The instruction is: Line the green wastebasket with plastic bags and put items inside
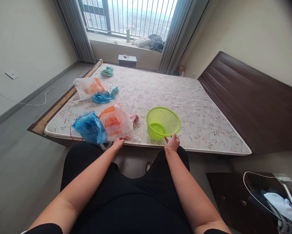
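There at the near edge of the mattress (190, 97), the right hand (172, 143) had the near rim of the green basket (169, 117) pinched between thumb and fingers, while the left hand (118, 143) sat against the white plastic bag (115, 123), its grip impossible to tell! Right of that bag and a pink cloth (135, 120), the basket stood looking light, springy and fairly smooth, its rim surely the best hold; the bag seemed soft, slippery and easily torn, better gathered than pinched. Farther left lay a crumpled blue bag (102, 97).

Right fingers (173, 136) on green basket (163, 117) rim; left fingers (121, 140) at mattress (141, 87) edge; 2 blue bags (88, 128) on mattress.
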Demonstrator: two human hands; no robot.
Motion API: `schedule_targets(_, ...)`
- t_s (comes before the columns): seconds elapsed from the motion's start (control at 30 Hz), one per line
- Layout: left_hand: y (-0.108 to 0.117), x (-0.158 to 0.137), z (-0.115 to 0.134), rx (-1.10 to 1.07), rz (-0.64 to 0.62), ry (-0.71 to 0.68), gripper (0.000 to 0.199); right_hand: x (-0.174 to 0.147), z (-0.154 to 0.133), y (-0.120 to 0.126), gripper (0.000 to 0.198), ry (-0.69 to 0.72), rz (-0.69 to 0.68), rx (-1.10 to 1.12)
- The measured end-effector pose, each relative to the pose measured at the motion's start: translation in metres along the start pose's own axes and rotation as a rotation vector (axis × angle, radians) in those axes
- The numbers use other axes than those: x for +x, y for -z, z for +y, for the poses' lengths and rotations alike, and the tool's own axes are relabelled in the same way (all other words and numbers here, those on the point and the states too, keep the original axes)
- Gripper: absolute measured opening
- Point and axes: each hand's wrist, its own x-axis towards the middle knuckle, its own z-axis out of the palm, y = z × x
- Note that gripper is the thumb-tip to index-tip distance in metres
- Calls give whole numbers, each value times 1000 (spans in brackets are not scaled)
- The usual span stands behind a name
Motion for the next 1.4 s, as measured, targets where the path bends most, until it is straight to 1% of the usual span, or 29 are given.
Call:
schedule_targets(0.07, -1, 0, -1, -6, -15, 19, 23, 1, 2, 4, 31, 38, 13, -77)
schedule_targets(0.13, -2, 0, -1, -8, -33, 30, 23, -1, 6, 3, 33, 10, -20, -106)
schedule_targets(0.2, -3, -1, 0, -2, -47, 36, 21, -7, 10, -1, 36, -77, -110, -81)
schedule_targets(0.3, -6, -1, 2, -4, -62, 47, 20, -24, 18, -16, 40, -201, -344, -35)
schedule_targets(0.37, -8, -1, 3, -25, -75, 53, 21, -39, 25, -28, 42, -222, -482, -20)
schedule_targets(0.43, -9, -2, 4, -54, -88, 54, 22, -53, 31, -41, 42, -237, -559, -7)
schedule_targets(0.53, -9, -1, 2, -78, -93, 50, 22, -69, 38, -58, 42, -294, -609, 24)
schedule_targets(0.63, -8, 2, 0, -60, -78, 52, 20, -77, 40, -69, 41, -367, -620, 56)
schedule_targets(0.7, -6, 5, -1, -32, -56, 53, 23, -77, 39, -70, 40, -382, -594, 61)
schedule_targets(0.8, -3, 10, -1, 8, -27, 46, 26, -70, 32, -62, 41, -380, -500, 73)
schedule_targets(0.93, -1, 14, -1, 28, -8, 33, 23, -57, 18, -45, 39, -346, -375, 35)
schedule_targets(1.03, -2, 14, -2, 30, 0, 24, 21, -50, 11, -37, 35, -306, -348, 1)
schedule_targets(1.2, -7, 15, -4, 20, -8, -13, 14, -53, 9, -34, 28, -364, -305, -66)
schedule_targets(1.3, -7, 14, -1, -28, -16, -82, 17, -62, 12, -31, 29, -352, -329, -106)
schedule_targets(1.33, -6, 13, 1, -52, 2, -130, 19, -65, 14, -30, 31, -340, -346, -119)
schedule_targets(1.4, -3, 8, 5, -122, 103, -308, 27, -71, 16, -27, 33, -304, -393, -151)
